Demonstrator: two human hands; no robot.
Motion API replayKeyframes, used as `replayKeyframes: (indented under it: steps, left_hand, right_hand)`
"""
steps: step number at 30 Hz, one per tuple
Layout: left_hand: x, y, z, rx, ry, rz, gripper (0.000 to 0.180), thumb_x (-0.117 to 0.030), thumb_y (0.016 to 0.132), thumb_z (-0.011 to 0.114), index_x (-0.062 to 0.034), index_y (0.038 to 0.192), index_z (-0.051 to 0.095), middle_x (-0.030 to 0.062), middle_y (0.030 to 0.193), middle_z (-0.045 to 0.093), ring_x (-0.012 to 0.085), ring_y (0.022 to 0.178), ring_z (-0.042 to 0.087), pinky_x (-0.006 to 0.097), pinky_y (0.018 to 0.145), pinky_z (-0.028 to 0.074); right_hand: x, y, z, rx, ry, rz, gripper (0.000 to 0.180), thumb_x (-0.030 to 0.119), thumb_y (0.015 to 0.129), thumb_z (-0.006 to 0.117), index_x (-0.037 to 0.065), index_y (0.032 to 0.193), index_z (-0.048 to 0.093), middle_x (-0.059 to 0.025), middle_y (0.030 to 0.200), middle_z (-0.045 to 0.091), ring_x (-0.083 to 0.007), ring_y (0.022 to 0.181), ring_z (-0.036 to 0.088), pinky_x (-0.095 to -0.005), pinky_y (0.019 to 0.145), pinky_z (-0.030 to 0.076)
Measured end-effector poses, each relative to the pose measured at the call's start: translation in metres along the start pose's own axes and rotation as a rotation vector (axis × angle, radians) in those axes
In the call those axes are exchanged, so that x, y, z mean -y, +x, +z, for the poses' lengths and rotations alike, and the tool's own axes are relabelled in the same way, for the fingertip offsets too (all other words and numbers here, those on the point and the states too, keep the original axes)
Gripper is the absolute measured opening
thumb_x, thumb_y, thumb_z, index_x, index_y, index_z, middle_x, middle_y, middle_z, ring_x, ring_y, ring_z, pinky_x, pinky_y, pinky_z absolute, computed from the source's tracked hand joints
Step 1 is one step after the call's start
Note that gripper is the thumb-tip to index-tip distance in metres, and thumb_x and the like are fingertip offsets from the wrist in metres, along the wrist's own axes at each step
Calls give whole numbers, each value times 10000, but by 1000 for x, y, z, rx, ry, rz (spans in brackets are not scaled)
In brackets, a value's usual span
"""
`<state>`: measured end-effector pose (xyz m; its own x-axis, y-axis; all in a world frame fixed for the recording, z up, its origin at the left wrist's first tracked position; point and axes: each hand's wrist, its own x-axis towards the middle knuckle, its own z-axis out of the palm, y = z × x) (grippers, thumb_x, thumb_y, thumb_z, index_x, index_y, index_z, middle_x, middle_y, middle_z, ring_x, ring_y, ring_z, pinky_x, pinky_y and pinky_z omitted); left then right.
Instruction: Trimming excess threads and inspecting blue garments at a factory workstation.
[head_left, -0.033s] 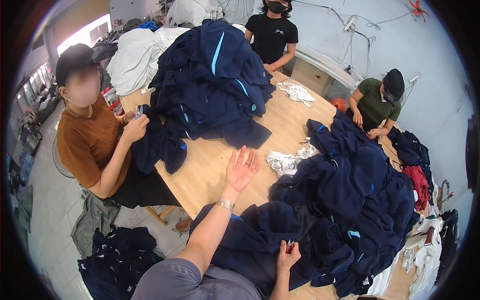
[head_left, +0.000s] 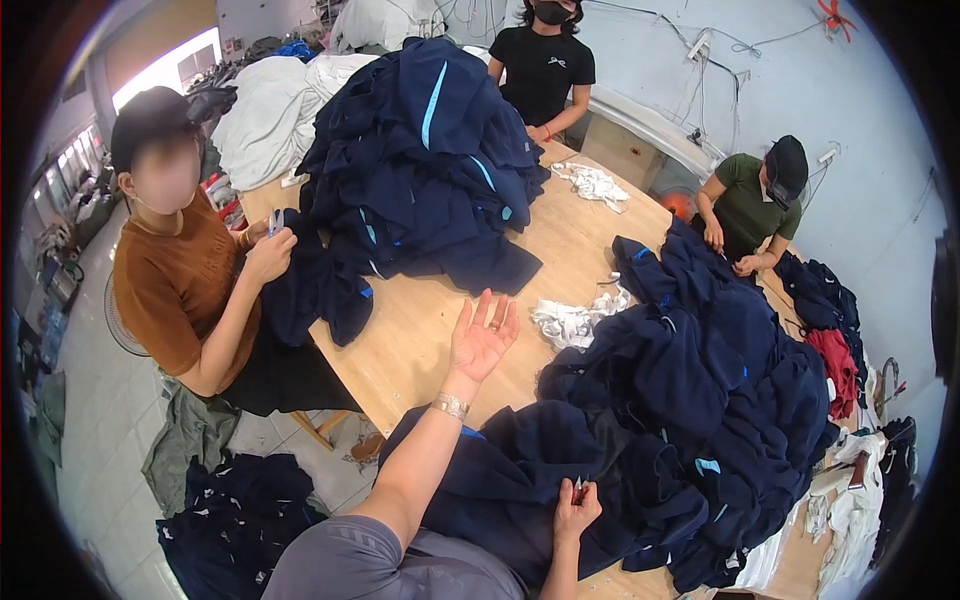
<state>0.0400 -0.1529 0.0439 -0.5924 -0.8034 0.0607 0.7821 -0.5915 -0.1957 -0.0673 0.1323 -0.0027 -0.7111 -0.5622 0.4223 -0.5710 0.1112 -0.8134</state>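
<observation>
My left hand is stretched out over the wooden table, palm up with fingers spread and nothing in it. It wears a ring, and a metal band circles the wrist. Close to my body, my right hand is closed in a pinch over a navy garment. A tiny whitish bit shows at its fingertips, too small to name. The navy garment spreads across the table edge before me and runs into a large heap of navy garments on the right.
Another navy heap rises at the far left. White scraps lie mid-table, with more white cloth farther back. Three co-workers stand round the table; the one in brown holds small snips. Dark cloth lies on the floor.
</observation>
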Motion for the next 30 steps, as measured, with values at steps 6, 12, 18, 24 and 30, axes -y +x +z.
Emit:
replayKeyframes:
  steps: [6,12,18,24,30]
  left_hand:
    - [1,11,23,54,7,-14,348,-312,876,571,-114,1161,542,123,1182,524,280,1160,461,444,972,394]
    - [-9,7,6,-128,163,-28,260,-255,852,616,-117,1068,572,92,1115,543,251,1071,513,428,927,424]
    - [27,-15,121,-465,495,49,160,-125,837,610,-109,994,579,3,972,594,110,943,538,303,787,428]
    - [91,-80,221,598,1245,-81,196,-73,854,599,-24,1042,575,26,951,597,94,968,538,247,844,415]
    - [115,-123,236,1053,842,-670,219,-163,793,687,18,899,623,124,901,617,279,869,580,362,811,436]
  right_hand:
    - [0,12,6,22,-37,39,401,239,751,721,43,617,398,-110,506,409,-256,425,427,-331,426,325]
    - [-3,3,2,10,-53,3,396,239,734,733,47,609,409,-98,499,436,-267,424,469,-332,430,365]
    - [-6,-4,3,22,-49,-14,390,239,708,751,51,602,427,-91,494,455,-253,423,482,-321,436,386]
    - [-4,1,6,0,-49,11,362,240,709,738,44,604,453,-99,499,477,-256,428,490,-315,438,389]
    - [-28,-4,17,42,-139,-123,255,210,733,723,42,709,533,-99,616,568,-206,500,555,-329,476,435]
